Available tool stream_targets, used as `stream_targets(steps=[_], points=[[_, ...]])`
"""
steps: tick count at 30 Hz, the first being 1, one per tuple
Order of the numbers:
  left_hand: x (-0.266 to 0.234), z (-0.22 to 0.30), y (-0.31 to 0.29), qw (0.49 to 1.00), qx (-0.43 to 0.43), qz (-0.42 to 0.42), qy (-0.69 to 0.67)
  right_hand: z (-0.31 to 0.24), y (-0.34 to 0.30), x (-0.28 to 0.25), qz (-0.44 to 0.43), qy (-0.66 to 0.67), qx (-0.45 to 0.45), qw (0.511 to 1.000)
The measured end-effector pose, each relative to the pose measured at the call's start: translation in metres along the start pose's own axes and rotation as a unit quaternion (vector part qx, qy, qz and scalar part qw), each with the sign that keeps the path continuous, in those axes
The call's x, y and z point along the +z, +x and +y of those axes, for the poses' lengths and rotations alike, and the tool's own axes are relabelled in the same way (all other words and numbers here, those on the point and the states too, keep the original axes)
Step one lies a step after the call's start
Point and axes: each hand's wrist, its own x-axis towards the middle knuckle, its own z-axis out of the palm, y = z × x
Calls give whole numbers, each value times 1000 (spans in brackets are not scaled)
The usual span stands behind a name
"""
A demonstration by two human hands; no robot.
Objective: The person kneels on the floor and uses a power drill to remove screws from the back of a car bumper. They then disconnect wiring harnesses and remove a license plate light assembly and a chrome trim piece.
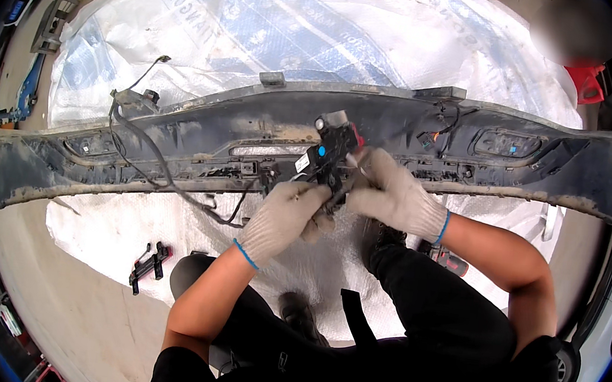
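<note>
Black module (330, 152) over middle of bumper (396, 115); left hand (282, 218) pinches its lower end, right hand (397, 197) alongside, grip can't tell. Looks mid-job: module's attachment unclear, harness (155, 149) yet draped; 1 black-red piece (158, 266) lies apart.

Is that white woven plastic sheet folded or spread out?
Spread out: the sheet lies wide and wrinkled, showing beyond both long edges of the dark plastic panel.

Left hand (287, 215) is gripping black module (335, 148) at lower end; right hand (395, 194) is working at its right side, both gloved. Soiled dark panel (208, 130) is lying beneath on white sheeting (263, 26); black cable (153, 145) is looping across panel's left half.
</note>
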Motion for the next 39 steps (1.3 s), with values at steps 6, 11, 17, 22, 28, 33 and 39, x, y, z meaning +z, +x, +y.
stream_targets(steps=[6, 11, 17, 22, 28, 33, 39], points=[[7, 24, -18, 981, -106, -164, 19, 18, 24, 4, 28, 105, -28, 994], [-1, 0, -11, 937, 178, 11, 301, 10, 30, 13, -18, 132, -25, 991], [-12, -35, 37, 966, 253, 53, 15, -7, 25, 5, -29, 73, -34, 996], [-12, -27, 44, 981, 108, -29, -157, -39, 18, 4, 5, -15, -19, 1000], [-18, -11, 47, 949, 3, -38, -313, -14, -16, 21, 57, -323, -352, 877], [-9, -3, 46, 951, 54, -23, -302, -14, -19, 25, 100, -336, -356, 866], [-16, -12, 56, 940, 32, 17, -340, -16, -25, 24, 118, -395, -370, 833]])
